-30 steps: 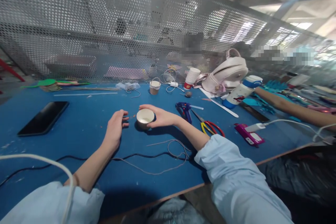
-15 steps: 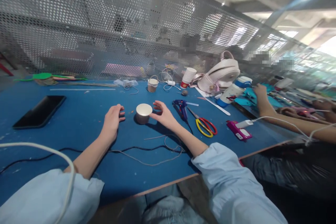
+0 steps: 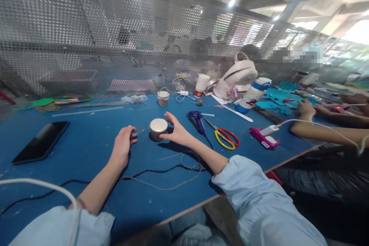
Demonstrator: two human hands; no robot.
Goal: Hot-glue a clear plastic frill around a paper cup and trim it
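In the head view, we see the brown cup [image 3: 158,129] upright on the blue table [image 3: 86,150] between our hands, its pale interior facing up, our right hand [image 3: 179,132] beside it, thumb and fingers spread apart, our left hand [image 3: 123,141] near, fingers loosely bent, slightly apart.

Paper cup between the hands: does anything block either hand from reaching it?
Nothing visible does. The right hand is close beside the cup; only blue tabletop and tiny orange specks separate the cup from the left hand.
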